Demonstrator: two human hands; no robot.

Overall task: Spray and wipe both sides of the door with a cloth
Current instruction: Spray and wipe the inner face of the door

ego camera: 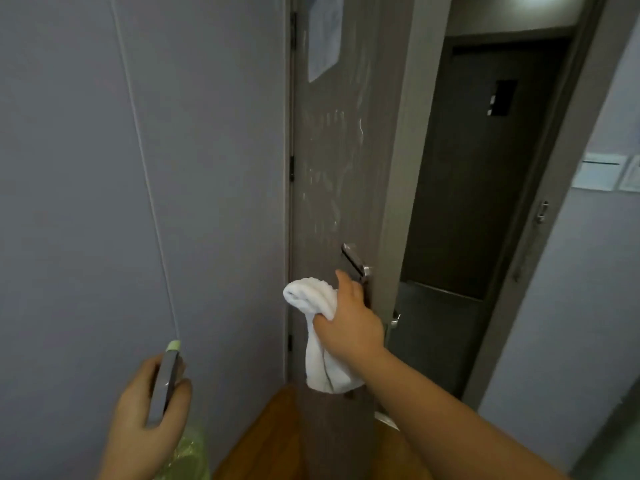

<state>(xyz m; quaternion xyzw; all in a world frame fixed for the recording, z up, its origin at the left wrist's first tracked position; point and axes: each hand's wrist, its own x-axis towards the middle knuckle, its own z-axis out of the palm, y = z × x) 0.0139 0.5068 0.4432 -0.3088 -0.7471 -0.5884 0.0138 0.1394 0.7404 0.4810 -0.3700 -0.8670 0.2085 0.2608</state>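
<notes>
Right hand (pixel 349 327) wrapped round white cloth (pixel 318 327), pressed to streaked door (pixel 332 188) at 5 o'clock below handle (pixel 355 263) for wiping; spray bottle (pixel 165 386) gripped by left hand (pixel 145 417), kept ready.

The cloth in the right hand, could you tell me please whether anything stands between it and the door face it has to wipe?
Nothing visible does. The right hand holds the white cloth against or just off the door, below the lever handle, which sits just above the hand.
</notes>
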